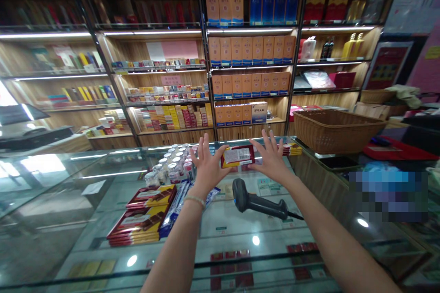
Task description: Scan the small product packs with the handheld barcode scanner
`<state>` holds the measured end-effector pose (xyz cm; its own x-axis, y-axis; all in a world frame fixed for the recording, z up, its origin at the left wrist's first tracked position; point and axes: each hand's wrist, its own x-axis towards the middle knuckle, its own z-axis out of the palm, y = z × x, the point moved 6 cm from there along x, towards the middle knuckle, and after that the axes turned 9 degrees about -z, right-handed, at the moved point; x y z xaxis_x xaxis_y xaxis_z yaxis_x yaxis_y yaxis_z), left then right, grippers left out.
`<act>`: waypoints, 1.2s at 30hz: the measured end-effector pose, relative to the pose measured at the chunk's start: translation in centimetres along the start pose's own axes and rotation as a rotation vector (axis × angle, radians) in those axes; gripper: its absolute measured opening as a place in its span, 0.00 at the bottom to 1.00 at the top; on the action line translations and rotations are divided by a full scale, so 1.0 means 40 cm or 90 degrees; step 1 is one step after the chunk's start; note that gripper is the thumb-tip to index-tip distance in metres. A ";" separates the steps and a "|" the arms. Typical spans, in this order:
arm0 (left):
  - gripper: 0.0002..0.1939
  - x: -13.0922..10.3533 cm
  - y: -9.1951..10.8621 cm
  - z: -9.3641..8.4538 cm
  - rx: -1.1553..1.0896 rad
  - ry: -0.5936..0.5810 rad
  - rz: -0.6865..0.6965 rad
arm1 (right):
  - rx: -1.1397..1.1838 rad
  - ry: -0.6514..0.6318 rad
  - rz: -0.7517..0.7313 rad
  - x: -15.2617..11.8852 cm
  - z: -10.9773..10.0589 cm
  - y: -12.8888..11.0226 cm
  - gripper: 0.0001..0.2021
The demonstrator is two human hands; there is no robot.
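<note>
The left hand and right hand hold a red-and-yellow chocolate packet between them above the glass-topped table, its white barcode label facing the wearer. Index finger and thumb of each hand pinch one end of it, while the remaining fingers are spread and point upward. A pale bracelet circles the left wrist. Below the packet, a dark handheld barcode scanner lies on the glass, its cable running off under the right forearm. To the left, similar chocolate packets lie in stacks, with blue-wrapped bars right beside them; behind these stands a cluster of clear jars with white lids and coloured contents too small to identify. More red-and-yellow packs lie just beyond the right hand. The table is a display case: through its glass, reddish packs show in the near part. A large brown wicker basket stands at the right; whatever lies deep in it is hidden by its wall. Along the back, the wooden shelves hold rows of orange boxes, blue boxes and many small cartons.
</note>
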<state>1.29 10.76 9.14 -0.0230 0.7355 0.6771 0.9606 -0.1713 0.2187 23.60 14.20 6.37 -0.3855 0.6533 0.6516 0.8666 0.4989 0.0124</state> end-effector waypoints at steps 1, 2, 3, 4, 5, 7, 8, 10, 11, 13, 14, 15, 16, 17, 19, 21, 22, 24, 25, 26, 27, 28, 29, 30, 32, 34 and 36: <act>0.34 0.000 0.001 0.001 0.002 -0.003 0.002 | 0.000 0.002 0.000 -0.001 -0.004 0.000 0.41; 0.35 0.000 0.002 0.003 0.004 -0.006 0.003 | 0.001 0.005 0.000 -0.002 -0.008 0.000 0.40; 0.35 -0.001 0.003 0.004 0.005 -0.007 0.005 | 0.002 0.008 -0.002 -0.004 -0.012 -0.001 0.38; 0.36 -0.001 0.004 0.005 0.005 -0.007 0.007 | 0.004 0.012 -0.006 -0.006 -0.016 -0.001 0.36; 0.36 -0.002 0.005 0.007 0.005 -0.007 0.009 | 0.005 0.015 -0.010 -0.009 -0.021 -0.003 0.35; 0.35 -0.003 0.008 0.009 0.002 -0.006 0.015 | 0.008 0.021 -0.018 -0.014 -0.030 -0.006 0.33; 0.35 -0.004 0.010 0.010 0.000 -0.006 0.016 | 0.011 0.022 -0.021 -0.016 -0.035 -0.008 0.33; 0.36 -0.005 0.012 0.011 0.001 -0.005 0.017 | 0.015 0.026 -0.025 -0.018 -0.044 -0.013 0.32; 0.38 -0.005 0.013 0.011 0.005 -0.003 0.018 | 0.015 0.029 -0.027 -0.019 -0.048 -0.015 0.32; 0.43 -0.006 0.016 0.009 0.016 0.001 0.022 | 0.006 0.037 -0.031 -0.019 -0.058 -0.022 0.31; 0.46 -0.006 0.019 0.007 0.021 0.003 0.028 | -0.002 0.041 -0.034 -0.019 -0.063 -0.026 0.31; 0.49 -0.007 0.022 0.005 0.026 0.005 0.035 | -0.012 0.045 -0.038 -0.019 -0.069 -0.030 0.31; 0.51 -0.008 0.026 0.002 0.030 0.006 0.043 | -0.022 0.050 -0.043 -0.019 -0.075 -0.034 0.31; 0.52 -0.009 0.031 0.000 0.034 0.006 0.052 | -0.032 0.056 -0.050 -0.019 -0.081 -0.040 0.30; 0.51 -0.011 0.041 -0.005 0.043 0.007 0.068 | -0.052 0.068 -0.068 -0.021 -0.093 -0.052 0.30; 0.49 -0.014 0.052 -0.009 0.053 0.014 0.084 | -0.067 0.074 -0.085 -0.023 -0.103 -0.066 0.29; 0.48 -0.016 0.057 -0.010 0.056 0.018 0.093 | -0.072 0.075 -0.092 -0.024 -0.107 -0.072 0.29; 0.45 -0.019 0.065 -0.009 0.058 0.024 0.109 | -0.079 0.076 -0.103 -0.026 -0.112 -0.085 0.28; 0.44 -0.021 0.067 -0.007 0.057 0.024 0.115 | -0.080 0.079 -0.109 -0.027 -0.114 -0.090 0.28; 0.43 -0.022 0.069 -0.005 0.055 0.024 0.122 | -0.080 0.083 -0.115 -0.027 -0.115 -0.096 0.29; 0.42 -0.023 0.071 -0.003 0.053 0.026 0.128 | -0.080 0.088 -0.121 -0.028 -0.116 -0.101 0.29; 0.41 -0.024 0.072 -0.002 0.051 0.031 0.135 | -0.079 0.096 -0.127 -0.028 -0.116 -0.105 0.30; 0.40 -0.025 0.073 -0.001 0.049 0.038 0.142 | -0.079 0.103 -0.133 -0.029 -0.116 -0.109 0.30; 0.38 -0.026 0.074 -0.001 0.050 0.046 0.147 | -0.079 0.111 -0.139 -0.030 -0.116 -0.112 0.30; 0.36 -0.028 0.076 -0.001 0.054 0.060 0.153 | -0.077 0.123 -0.148 -0.031 -0.116 -0.118 0.31; 0.34 -0.029 0.079 -0.003 0.055 0.067 0.155 | -0.073 0.132 -0.158 -0.032 -0.118 -0.123 0.31; 0.32 -0.030 0.082 -0.005 0.052 0.072 0.157 | -0.067 0.142 -0.172 -0.034 -0.122 -0.130 0.31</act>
<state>4.40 9.18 9.16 0.1873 0.5993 0.7783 0.9601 -0.2792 -0.0161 21.15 7.94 9.12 -0.5362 0.3596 0.7636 0.7754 0.5674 0.2772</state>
